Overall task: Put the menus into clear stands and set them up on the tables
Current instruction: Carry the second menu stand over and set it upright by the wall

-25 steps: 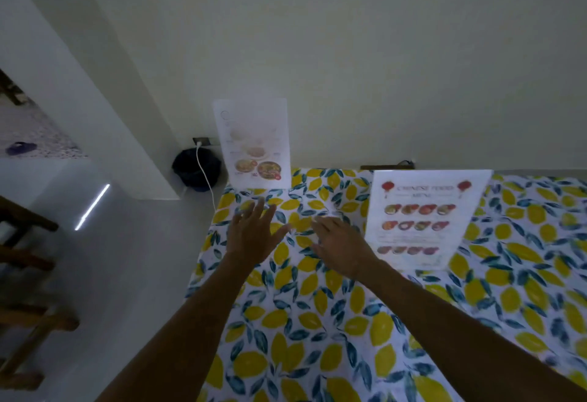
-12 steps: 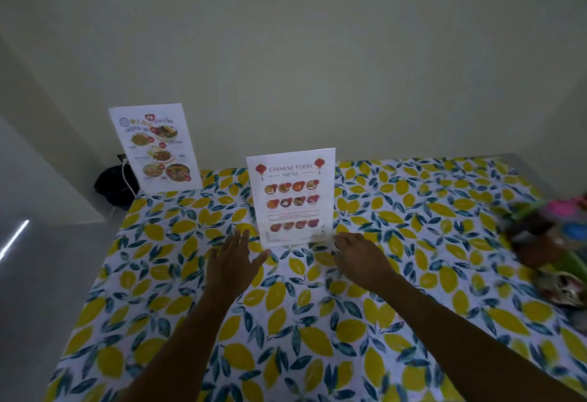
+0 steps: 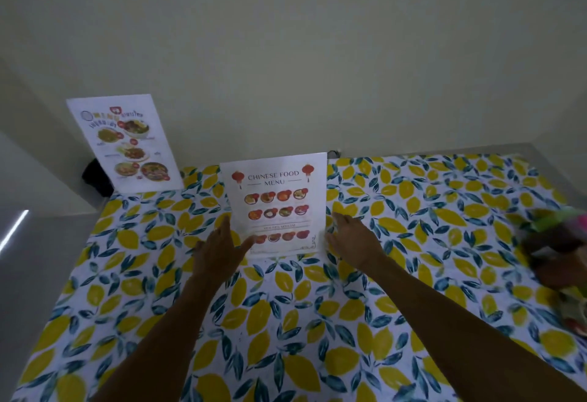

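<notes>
1. Colourful clutter (image 3: pixel 559 252) at right edge: blurred, cropped, unidentifiable.
2. Left hand (image 3: pixel 219 252) covers Chinese menu's (image 3: pixel 278 204) lower left corner.
3. Dark object (image 3: pixel 95 177) behind Thai menu (image 3: pixel 125 144): mostly hidden.

Dim room, plain pale wall (image 3: pixel 317 52) behind table.
Table covered in white cloth printed with yellow lemons and blue-green leaves (image 3: pixel 413 242); grey floor (image 3: pixel 38 258) at left with bright light streak (image 3: pixel 14 229); dark rounded object (image 3: pixel 95 179) against wall base; blurred colourful clutter (image 3: pixel 562 249) at right edge.
</notes>
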A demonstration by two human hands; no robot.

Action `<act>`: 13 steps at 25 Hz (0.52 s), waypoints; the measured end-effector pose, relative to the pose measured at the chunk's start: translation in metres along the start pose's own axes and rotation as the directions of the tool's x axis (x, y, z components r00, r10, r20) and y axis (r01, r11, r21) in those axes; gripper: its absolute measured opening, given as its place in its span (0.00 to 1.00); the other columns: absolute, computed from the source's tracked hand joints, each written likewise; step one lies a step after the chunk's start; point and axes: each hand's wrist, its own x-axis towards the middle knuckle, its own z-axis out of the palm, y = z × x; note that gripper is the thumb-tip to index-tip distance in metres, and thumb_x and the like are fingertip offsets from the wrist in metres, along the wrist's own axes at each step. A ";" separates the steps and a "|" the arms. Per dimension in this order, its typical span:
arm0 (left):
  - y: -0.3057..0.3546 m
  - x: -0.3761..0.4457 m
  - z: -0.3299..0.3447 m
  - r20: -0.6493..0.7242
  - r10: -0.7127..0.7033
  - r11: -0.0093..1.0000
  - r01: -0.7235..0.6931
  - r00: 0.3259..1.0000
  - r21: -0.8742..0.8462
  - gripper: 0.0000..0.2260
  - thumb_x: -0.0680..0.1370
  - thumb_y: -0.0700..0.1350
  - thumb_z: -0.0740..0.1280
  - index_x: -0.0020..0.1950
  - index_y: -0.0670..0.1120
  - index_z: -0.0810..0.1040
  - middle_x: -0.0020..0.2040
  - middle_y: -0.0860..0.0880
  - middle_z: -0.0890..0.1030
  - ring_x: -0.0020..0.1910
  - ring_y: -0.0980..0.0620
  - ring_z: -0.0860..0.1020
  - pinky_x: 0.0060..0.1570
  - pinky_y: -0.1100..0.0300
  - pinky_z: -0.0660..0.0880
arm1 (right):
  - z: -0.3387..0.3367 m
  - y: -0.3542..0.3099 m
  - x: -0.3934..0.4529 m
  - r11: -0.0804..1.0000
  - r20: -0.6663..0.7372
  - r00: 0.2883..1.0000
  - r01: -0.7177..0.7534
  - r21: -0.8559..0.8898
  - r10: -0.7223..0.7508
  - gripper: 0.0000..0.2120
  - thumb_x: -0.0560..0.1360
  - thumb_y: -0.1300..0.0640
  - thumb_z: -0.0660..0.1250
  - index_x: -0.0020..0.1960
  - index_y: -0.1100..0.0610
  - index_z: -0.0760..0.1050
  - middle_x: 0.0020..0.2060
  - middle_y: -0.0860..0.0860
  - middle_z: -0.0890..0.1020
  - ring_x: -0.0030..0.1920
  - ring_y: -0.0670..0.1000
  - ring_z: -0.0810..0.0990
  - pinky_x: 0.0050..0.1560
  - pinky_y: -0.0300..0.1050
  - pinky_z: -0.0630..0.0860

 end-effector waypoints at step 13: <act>0.075 0.028 -0.015 0.033 0.025 0.977 -0.017 0.999 -0.212 0.20 0.75 0.55 0.70 0.63 0.47 0.74 0.52 0.47 0.85 0.43 0.52 0.83 0.43 0.52 0.82 | -0.034 0.041 0.033 0.957 -0.141 0.989 0.085 0.278 -0.047 0.11 0.79 0.50 0.62 0.49 0.59 0.71 0.38 0.56 0.81 0.35 0.54 0.77 0.35 0.46 0.70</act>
